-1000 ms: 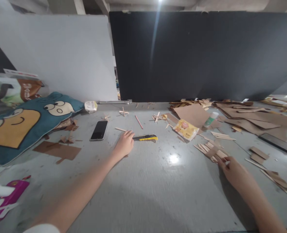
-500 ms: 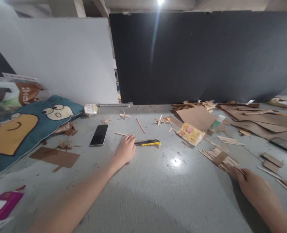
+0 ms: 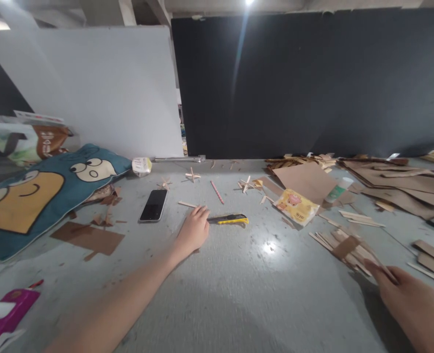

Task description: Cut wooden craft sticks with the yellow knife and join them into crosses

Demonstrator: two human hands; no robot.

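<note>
My left hand rests on the table with its fingers curled down. A thin wooden stick pokes out beyond its fingertips, and a yellow and black utility knife lies just to their right. Whatever may be under those fingers is hidden. At the right, my right hand pinches a narrow wooden stick between thumb and fingers. That stick slants over a pile of flat wooden sticks, which has a brown cardboard piece lying across it.
A phone lies left of centre, beside a blue cushion. Farther back are a pink striped stick and small crossed-stick pieces. A yellow packet, a glue stick and cardboard sheets occupy the right.
My right hand has moved to the right and nearer to me, and more of its pinched stick shows above the pile. My left hand stays beside the knife. The view has shifted slightly.
</note>
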